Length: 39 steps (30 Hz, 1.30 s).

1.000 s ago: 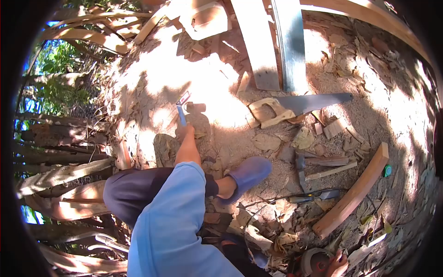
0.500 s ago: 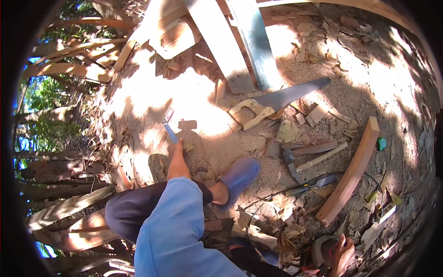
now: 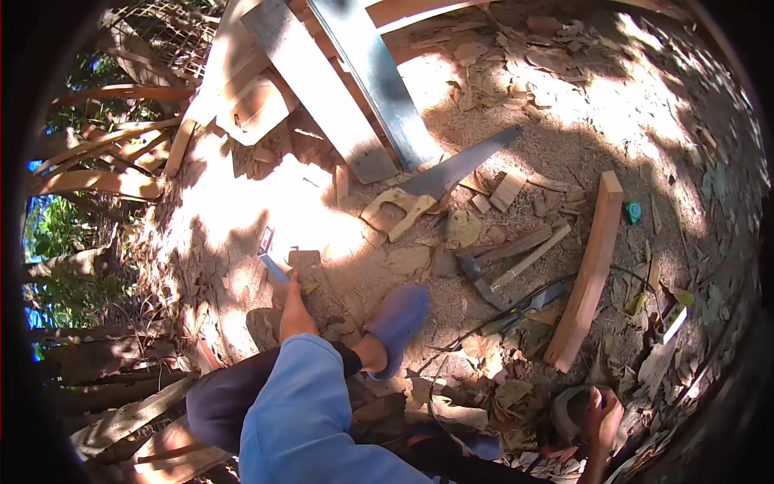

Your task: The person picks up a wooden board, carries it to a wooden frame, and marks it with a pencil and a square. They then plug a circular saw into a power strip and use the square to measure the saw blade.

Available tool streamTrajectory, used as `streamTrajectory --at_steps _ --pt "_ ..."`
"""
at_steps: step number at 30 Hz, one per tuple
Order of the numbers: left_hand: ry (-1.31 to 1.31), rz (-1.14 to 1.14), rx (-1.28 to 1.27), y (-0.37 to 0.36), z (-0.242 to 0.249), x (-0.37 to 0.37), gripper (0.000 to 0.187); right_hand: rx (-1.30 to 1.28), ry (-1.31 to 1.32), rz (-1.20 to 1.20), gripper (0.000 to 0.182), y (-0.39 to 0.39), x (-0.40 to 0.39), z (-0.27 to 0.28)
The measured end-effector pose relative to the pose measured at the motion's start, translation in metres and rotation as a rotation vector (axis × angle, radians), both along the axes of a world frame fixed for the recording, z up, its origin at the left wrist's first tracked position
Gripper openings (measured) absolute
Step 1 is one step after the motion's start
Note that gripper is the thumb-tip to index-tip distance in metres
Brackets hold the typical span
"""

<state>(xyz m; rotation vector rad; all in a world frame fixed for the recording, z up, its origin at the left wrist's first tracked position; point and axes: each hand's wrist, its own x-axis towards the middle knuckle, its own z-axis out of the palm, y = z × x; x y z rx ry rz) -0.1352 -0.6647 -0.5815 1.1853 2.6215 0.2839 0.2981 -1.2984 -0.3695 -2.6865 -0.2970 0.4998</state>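
Observation:
My left hand (image 3: 292, 292), at the end of a blue sleeve, is closed on a slim blue tool (image 3: 274, 268) with a red and white end. What kind of tool it is cannot be made out. It is held over sunlit ground, near a dark rectangular shadow. At the lower right, my right hand (image 3: 601, 415) has its fingers curled beside a rounded, grey-rimmed object (image 3: 563, 413) with a dark middle. Whatever lies inside those fingers is hidden. A curved wooden piece (image 3: 587, 278) rests on the ground above that hand.
A handsaw (image 3: 443, 181) lies beside wood offcuts (image 3: 508, 189). Nearer are a hammer (image 3: 481, 282), a black cord (image 3: 524, 302) and a green tape measure (image 3: 632, 212). Planks (image 3: 322, 89) stretch across the top. A foot in a purple clog (image 3: 399, 327) stands centrally among dry leaves.
The view has shifted, so most ground items appear farther left, with the upper planks lower. My left hand still holds the blue tool. My right hand stays by the rounded object.

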Motion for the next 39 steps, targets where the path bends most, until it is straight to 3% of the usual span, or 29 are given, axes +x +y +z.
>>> streamTrajectory --at_steps 3,10,13,17,18,21,22,23,24,26,28,31,33,34,37,39 --pt "0.02 0.027 0.03 -0.007 0.002 -0.003 0.072 0.015 0.024 -0.083 0.043 -0.01 0.0 -0.007" --pt "0.039 0.057 0.123 0.004 0.007 -0.006 0.069 0.003 0.016 0.062 0.044 0.011 -0.009 0.001" --pt "-0.016 0.028 0.14 0.025 0.031 -0.01 0.068 0.099 0.038 -0.008 0.043 0.022 -0.005 0.013" --pt "-0.084 0.074 0.123 0.004 0.089 0.015 0.065 0.108 -0.034 0.115 0.04 0.033 0.007 0.012" --pt "0.005 0.03 0.198 0.0 0.089 0.028 0.054 0.185 0.006 0.113 0.038 0.045 0.011 0.021" --pt "-0.033 -0.353 0.519 -0.037 0.105 0.096 0.043 0.431 -0.006 0.121 0.026 0.092 0.016 0.056" --pt "-0.222 -0.48 0.72 -0.055 0.126 0.134 0.032 0.482 -0.099 0.184 0.024 0.105 0.019 0.068" --pt "-0.216 -0.573 0.682 -0.08 0.147 0.167 0.032 0.522 -0.194 0.232 0.023 0.116 0.023 0.081" --pt "-0.214 -0.682 0.642 -0.105 0.169 0.202 0.032 0.482 -0.495 0.386 0.031 0.125 0.027 0.099" --pt "-0.331 -0.931 0.539 -0.152 0.209 0.261 0.034 0.545 -0.706 0.445 0.036 0.132 0.034 0.136" --pt "-0.435 -1.268 0.411 -0.196 0.239 0.313 0.035 0.411 -0.958 0.479 0.051 0.126 0.047 0.164" --pt "-0.604 -1.776 0.368 -0.278 0.282 0.373 0.032 0.072 -1.064 0.377 0.066 0.087 0.063 0.17" --pt "-0.527 -2.055 0.138 -0.325 0.318 0.399 0.032 -0.193 -0.886 0.25 0.058 0.043 0.057 0.154" --pt "-0.541 -2.163 0.139 -0.351 0.335 0.408 0.036 -0.174 -0.57 0.159 0.048 0.022 0.05 0.158" --pt "-0.441 -2.449 0.043 -0.407 0.36 0.441 0.043 -0.428 -0.687 0.004 0.045 -0.05 0.014 0.124" --pt "-0.164 -2.688 -0.111 -0.451 0.374 0.456 0.052 -0.452 -0.477 -0.19 0.041 -0.084 -0.013 0.116"
